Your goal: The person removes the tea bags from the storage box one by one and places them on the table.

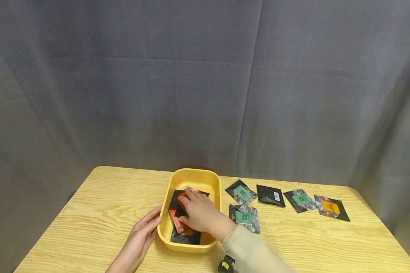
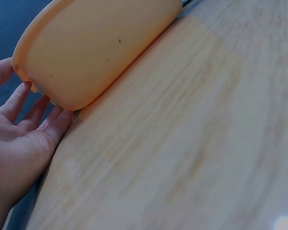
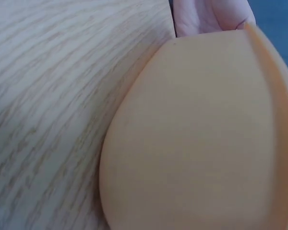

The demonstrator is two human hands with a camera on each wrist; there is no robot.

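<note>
While the left hand (image 1: 144, 229) rests extended fingers against the yellow bin (image 1: 188, 248) at its eight o'clock, apparently to steady it, the right hand (image 1: 202, 213) reaches in from four o'clock, bent fingers over the packets (image 1: 177, 223) inside; whether it pinches one cannot be told. Loose packets (image 1: 244, 218) lie toward three o'clock, presumably placed within the right arm's reach.
</note>
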